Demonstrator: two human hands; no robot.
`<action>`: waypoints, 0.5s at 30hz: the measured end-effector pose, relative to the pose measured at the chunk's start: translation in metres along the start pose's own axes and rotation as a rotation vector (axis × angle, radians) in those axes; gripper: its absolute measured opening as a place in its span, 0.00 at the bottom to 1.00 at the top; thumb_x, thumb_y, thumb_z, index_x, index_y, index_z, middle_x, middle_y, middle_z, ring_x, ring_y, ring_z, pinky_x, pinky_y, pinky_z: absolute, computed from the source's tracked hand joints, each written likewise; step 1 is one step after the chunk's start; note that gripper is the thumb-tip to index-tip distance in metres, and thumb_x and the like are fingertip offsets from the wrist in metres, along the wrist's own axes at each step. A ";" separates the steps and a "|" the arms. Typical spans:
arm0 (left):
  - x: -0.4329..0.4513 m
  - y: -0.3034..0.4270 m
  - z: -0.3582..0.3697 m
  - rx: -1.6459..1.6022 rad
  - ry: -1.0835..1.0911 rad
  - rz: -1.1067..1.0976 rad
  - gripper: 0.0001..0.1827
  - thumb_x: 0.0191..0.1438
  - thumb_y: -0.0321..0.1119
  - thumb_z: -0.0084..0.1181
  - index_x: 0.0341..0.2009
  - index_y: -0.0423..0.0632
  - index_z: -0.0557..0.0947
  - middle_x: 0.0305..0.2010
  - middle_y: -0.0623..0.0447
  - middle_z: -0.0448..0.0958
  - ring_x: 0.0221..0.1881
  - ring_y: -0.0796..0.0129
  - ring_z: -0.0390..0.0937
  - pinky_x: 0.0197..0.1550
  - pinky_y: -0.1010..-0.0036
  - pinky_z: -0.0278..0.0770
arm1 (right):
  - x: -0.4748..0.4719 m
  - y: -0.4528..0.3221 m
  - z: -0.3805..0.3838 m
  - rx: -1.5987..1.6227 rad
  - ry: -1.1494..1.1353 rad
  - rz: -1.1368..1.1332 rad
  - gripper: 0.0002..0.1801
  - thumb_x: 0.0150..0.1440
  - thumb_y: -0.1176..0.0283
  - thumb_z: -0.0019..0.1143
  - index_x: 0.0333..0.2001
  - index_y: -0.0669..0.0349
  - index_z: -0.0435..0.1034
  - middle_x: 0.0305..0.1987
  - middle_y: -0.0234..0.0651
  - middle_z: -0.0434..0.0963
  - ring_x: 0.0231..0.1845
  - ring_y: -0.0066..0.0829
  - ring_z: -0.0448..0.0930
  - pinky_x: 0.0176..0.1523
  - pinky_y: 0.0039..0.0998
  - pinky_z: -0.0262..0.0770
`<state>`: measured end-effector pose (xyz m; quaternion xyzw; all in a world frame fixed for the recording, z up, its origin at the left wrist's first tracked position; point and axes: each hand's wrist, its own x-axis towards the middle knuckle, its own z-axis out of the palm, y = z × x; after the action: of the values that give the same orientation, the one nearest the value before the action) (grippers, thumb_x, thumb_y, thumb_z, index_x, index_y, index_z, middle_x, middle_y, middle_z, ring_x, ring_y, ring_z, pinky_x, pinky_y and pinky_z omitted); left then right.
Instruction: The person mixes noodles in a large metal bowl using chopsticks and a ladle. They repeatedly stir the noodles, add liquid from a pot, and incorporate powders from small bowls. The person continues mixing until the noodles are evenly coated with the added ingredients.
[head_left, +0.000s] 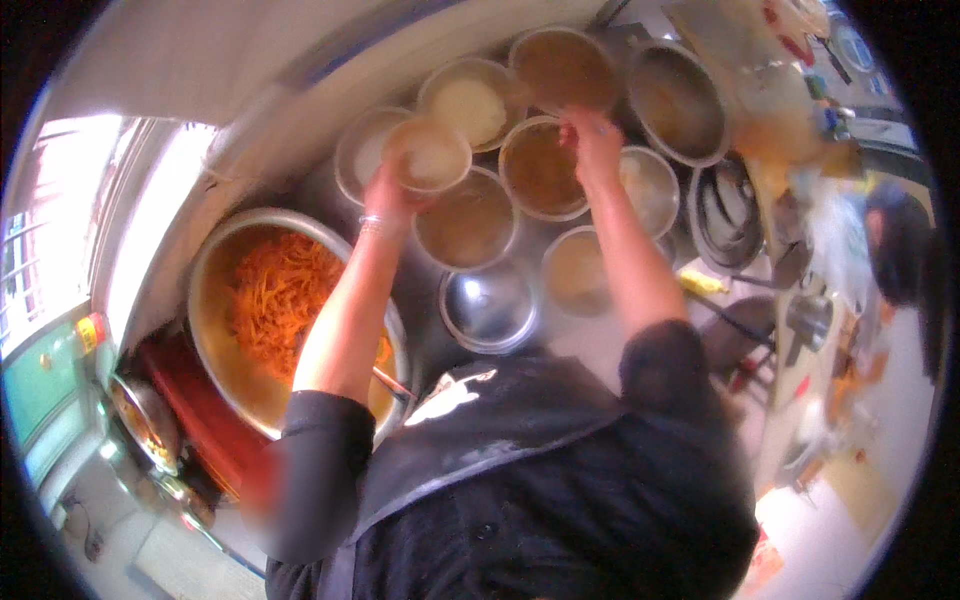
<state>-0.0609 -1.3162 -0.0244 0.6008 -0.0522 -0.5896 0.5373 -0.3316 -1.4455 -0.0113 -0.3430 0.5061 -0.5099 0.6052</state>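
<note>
My left hand grips a small bowl with pale contents, raised over the round metal bowls. Partly beneath it stand a bowl with whitish contents and a bowl of brown contents. My right hand is at the near rim of a bowl of reddish-brown contents, its fingers bunched and blurred. Whether they hold anything cannot be seen. Under that wrist is another brown-filled bowl. A bowl holding a pale yellowish mass lies between my hands.
A wide metal basin of orange shredded food stands left, under my left forearm. Near my apron is a shiny metal bowl or lid. Further bowls and a tilted pan stand right. Another person is at far right.
</note>
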 end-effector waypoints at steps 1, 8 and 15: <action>-0.002 0.000 0.000 0.008 -0.005 0.019 0.34 0.54 0.56 0.50 0.57 0.46 0.65 0.52 0.44 0.72 0.43 0.52 0.77 0.32 0.59 0.83 | 0.014 0.001 -0.010 -0.058 0.062 -0.065 0.09 0.54 0.77 0.52 0.37 0.73 0.72 0.25 0.38 0.76 0.19 0.22 0.73 0.24 0.21 0.69; -0.007 0.003 0.022 -0.007 -0.061 -0.030 0.33 0.55 0.56 0.49 0.57 0.46 0.66 0.54 0.46 0.69 0.47 0.52 0.74 0.35 0.58 0.81 | 0.078 0.045 -0.062 -0.943 0.116 -0.462 0.12 0.54 0.66 0.53 0.41 0.58 0.75 0.38 0.45 0.78 0.40 0.41 0.79 0.46 0.32 0.72; 0.006 -0.003 0.035 0.093 -0.055 -0.003 0.31 0.56 0.56 0.47 0.57 0.48 0.67 0.52 0.47 0.71 0.44 0.53 0.77 0.35 0.57 0.82 | 0.073 0.027 -0.040 -0.286 0.158 0.080 0.10 0.56 0.75 0.50 0.39 0.70 0.72 0.28 0.40 0.77 0.23 0.27 0.76 0.25 0.26 0.74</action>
<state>-0.0871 -1.3397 -0.0209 0.6087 -0.0934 -0.6036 0.5064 -0.3652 -1.5053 -0.0655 -0.3643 0.6326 -0.4336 0.5283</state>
